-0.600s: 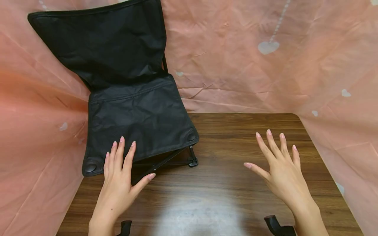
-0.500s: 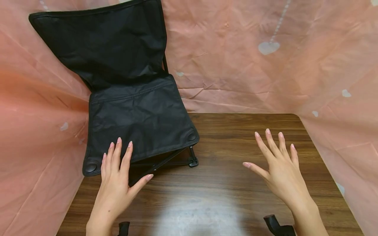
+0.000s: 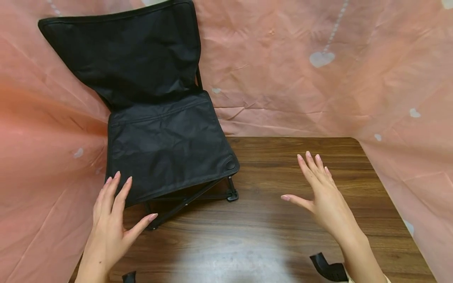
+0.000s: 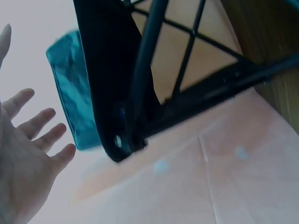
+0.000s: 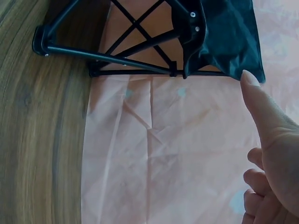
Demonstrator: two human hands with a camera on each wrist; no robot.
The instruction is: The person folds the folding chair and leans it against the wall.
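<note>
A black folding camp chair [image 3: 170,145] stands unfolded at the left of the wooden surface, its fabric backrest [image 3: 131,55] raised. My left hand [image 3: 107,226] hovers by the seat's front left corner and hides it in the head view. In the left wrist view, background shows between the fingers [image 4: 46,137] and the chair's crossed legs [image 4: 187,60]. Well to the right of the chair, my right hand [image 3: 330,202] is held over the wood, thumb spread and fingers extended. Neither hand holds anything. The right wrist view shows the chair's tubular frame [image 5: 112,58] from the side.
Pink cloth [image 3: 276,78] with pale hearts hangs behind and at both sides. The chair backs close to the left cloth. Brown wood-grain surface [image 3: 255,212] extends in front and to the right. Black curved pieces [image 3: 327,269] show near both wrists.
My left hand has moved left and slightly down, off the middle of the seat's front edge. The right hand has shifted a little left and turned. The chair stays in place.
</note>
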